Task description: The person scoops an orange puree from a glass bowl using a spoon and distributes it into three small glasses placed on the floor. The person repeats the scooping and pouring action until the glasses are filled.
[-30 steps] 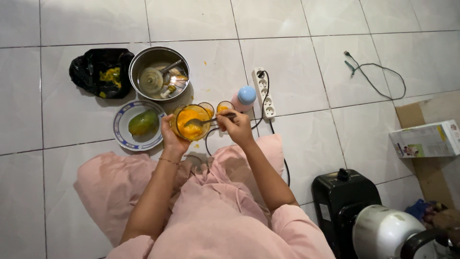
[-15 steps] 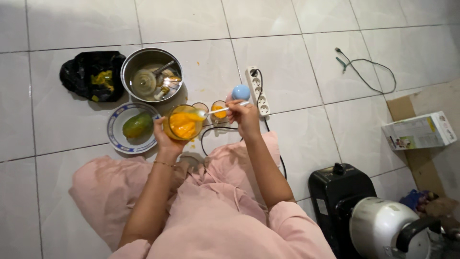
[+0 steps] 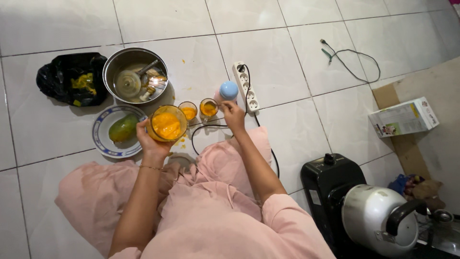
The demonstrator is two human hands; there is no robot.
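Left hand (image 3: 152,140): closed around blender jar of orange mango pulp (image 3: 166,123), held at 9 o'clock of the glasses.
Right hand (image 3: 233,111): closed on spoon (image 3: 214,104); since a second ago moved from jar to right small glass (image 3: 208,107), transferring pulp.
Left small glass (image 3: 188,110): already holds pulp.

Black bag (image 3: 72,79), steel bowl (image 3: 135,76), power strip (image 3: 245,86), kettle (image 3: 381,218).

A bag (image 3: 72,79) lies at upper left, with a metal bowl (image 3: 135,76) to its right. Below them a plate (image 3: 103,139) holds a mango (image 3: 123,128). Two small glasses (image 3: 188,110) stand at centre, a power strip (image 3: 245,87) to their right, and a box (image 3: 403,117) at far right.
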